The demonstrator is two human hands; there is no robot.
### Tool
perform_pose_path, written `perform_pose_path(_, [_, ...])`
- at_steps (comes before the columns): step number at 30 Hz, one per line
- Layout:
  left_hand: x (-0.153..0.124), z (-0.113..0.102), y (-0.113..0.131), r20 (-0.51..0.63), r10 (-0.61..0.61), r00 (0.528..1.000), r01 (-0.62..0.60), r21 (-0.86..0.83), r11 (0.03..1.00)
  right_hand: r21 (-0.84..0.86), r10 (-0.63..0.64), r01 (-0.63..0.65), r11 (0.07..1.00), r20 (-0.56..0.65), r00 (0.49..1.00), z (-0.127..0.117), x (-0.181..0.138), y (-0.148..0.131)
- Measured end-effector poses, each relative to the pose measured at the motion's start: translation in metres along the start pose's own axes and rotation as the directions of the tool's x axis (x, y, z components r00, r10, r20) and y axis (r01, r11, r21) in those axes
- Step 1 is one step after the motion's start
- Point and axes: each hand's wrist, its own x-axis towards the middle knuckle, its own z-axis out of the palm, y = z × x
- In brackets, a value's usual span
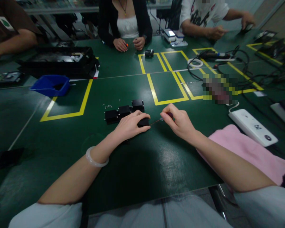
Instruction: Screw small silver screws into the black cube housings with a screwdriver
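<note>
Under my left hand (pixel 130 125) a small black box (pixel 143 122) is pinned to the green table, thumb and fingers closed round its sides. My right hand (pixel 179 122) grips a screwdriver (pixel 156 121) by its dark handle, most of which the fingers cover. Its thin shaft points left and its tip meets the right side of the box. Just beyond my left hand, several more black boxes (pixel 125 110) stand in a slanting row. Tiny screws (pixel 108 106) lie scattered behind them.
A blue scoop-shaped bin (pixel 51 85) and a long black tray (pixel 59 61) stand at the left. To the right are a pink cloth (pixel 247 148), a white power strip (pixel 253 127) and tangled black cables (pixel 244 68). Yellow tape (pixel 172 102) marks the table. Other people sit across it.
</note>
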Motion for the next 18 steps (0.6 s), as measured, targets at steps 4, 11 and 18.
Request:
perform_pose_path(4, [0.0,0.0003,-0.0001,0.001,0.005,1.0,-0.005,0.005,1.0,0.003,-0.006,0.007,1.0,-0.011,1.0,0.0014,-0.0003,-0.0015])
perform_pose_path(11, [0.0004,0.001,-0.0005,-0.005,0.008,1.0,-0.008,0.002,1.0,-0.01,0.024,-0.024,1.0,0.01,1.0,0.001,0.0,0.0])
perform_pose_path(18, [-0.0003,0.0011,-0.0014,-0.011,0.023,1.0,-0.023,0.003,1.0,0.013,0.009,-0.009,1.0,-0.033,0.999,0.0024,0.001,0.0019])
